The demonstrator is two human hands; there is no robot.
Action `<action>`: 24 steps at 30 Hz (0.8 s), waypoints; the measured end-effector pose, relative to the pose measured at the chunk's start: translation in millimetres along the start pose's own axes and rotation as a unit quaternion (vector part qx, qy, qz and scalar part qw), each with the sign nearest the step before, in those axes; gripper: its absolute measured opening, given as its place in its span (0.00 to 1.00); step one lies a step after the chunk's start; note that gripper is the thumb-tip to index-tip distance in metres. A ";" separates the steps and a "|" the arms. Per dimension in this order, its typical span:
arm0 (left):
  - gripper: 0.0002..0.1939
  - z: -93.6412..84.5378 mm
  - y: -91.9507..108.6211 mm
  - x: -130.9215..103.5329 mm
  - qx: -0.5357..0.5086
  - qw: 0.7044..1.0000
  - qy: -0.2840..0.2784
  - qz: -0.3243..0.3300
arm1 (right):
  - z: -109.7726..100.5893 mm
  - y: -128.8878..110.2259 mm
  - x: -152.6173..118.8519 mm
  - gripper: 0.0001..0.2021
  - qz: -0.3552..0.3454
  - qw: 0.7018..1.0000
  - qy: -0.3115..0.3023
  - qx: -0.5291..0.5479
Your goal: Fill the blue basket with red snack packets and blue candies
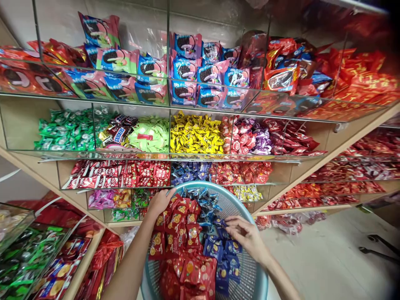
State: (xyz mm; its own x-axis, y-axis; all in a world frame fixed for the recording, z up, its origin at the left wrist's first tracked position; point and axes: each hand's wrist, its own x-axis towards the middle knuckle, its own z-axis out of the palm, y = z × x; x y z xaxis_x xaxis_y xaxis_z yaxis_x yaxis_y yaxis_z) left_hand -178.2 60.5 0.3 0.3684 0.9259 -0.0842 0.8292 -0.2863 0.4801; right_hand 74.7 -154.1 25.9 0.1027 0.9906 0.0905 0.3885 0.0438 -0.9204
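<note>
A light-blue plastic basket point(261, 273) with perforated walls is in front of me at the bottom centre. My left hand point(160, 204) is closed over its far left rim. Red candy packets with orange pictures point(178, 223) fill the basket's left side. Dark-blue candy packets point(214, 248) lie to the right of them, and shiny blue-black wrapped sweets point(200, 200) sit at the far end. Over the dark-blue packets hovers my right hand point(245, 236), its fingers apart and their tips close to the packets. Whether they touch one is unclear.
Ahead stands a shelf with glass-fronted compartments, holding yellow-wrapped sweets point(196, 133), green-wrapped sweets point(67, 131) and blue-pink cookie packs point(184, 68). A glass bin of green and dark packets point(28, 254) is at lower left. More red packets point(346, 166) line shelves at right, above a pale floor point(321, 258).
</note>
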 end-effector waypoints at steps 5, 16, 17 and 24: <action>0.31 -3.6 5.6 -3.3 -0.007 1.000 0.003 -0.009 | 10.7 -5.2 -11.2 0.10 -0.020 0.996 -0.002 -0.085; 0.32 -3.7 5.2 -2.2 -0.007 1.000 -0.004 -0.015 | -2.9 -22.5 -27.0 0.10 -0.021 0.992 -0.078 -0.101; 0.32 -3.7 5.3 -2.3 -0.008 1.000 -0.006 -0.016 | -4.9 -25.5 -28.8 0.09 -0.019 0.991 -0.088 -0.100; 0.32 -3.0 3.9 -2.4 -0.003 1.000 -0.013 -0.011 | -5.3 -36.6 -41.5 0.11 -0.006 0.968 -0.203 -0.149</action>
State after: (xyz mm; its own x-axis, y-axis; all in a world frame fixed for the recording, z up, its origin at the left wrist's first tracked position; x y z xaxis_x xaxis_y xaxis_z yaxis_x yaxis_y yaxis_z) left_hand -177.1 57.9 5.0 0.3618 0.9248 -0.1178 0.8347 -0.2651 0.4827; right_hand 61.1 -197.5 57.8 -0.2479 0.9623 -0.1117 0.6408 0.0764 -0.7639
